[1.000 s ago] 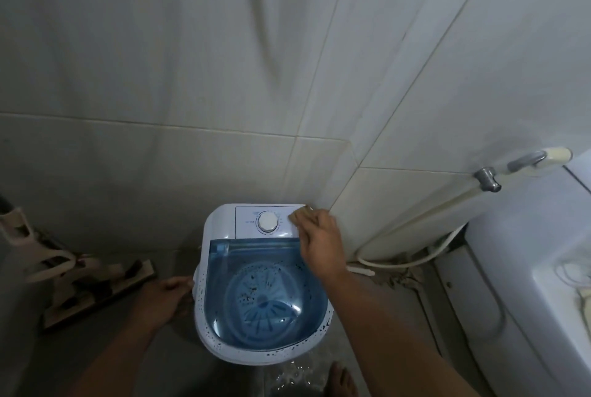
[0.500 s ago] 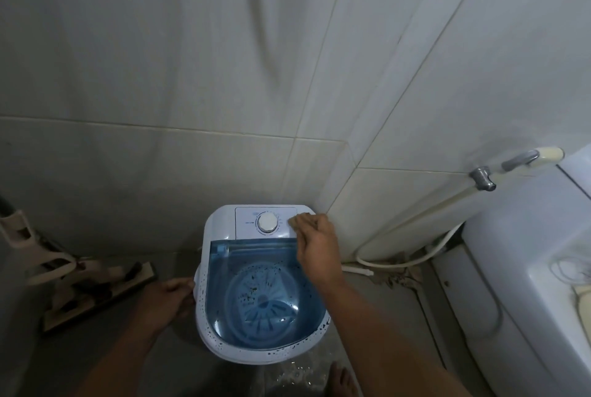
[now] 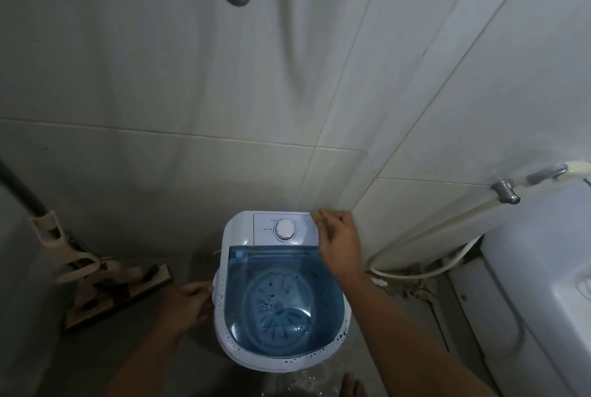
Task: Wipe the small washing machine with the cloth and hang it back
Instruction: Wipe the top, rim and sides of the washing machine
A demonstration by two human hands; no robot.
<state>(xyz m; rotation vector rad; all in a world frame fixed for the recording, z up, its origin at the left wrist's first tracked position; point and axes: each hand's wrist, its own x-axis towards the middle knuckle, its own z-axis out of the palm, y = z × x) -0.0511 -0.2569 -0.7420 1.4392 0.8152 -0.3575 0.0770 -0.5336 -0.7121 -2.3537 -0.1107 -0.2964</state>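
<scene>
Your left hand [image 3: 188,302] grips the washer's [image 3: 281,361] left side w/ fingers curled, lid [image 3: 281,294] shut, your right hand [image 3: 340,243] closed on the cloth [image 3: 317,215] at the washer's back-right corner by the dial [image 3: 284,229].

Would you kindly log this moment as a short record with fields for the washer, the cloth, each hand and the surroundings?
washer: small, white, blue see-through lid closed, dark specks on the rim
dial: on the back panel
cloth: at the panel's back right corner
right hand: pressing the cloth there
left hand: holding the washer's left side
mop: on the floor, left
hose: along the right wall
</scene>
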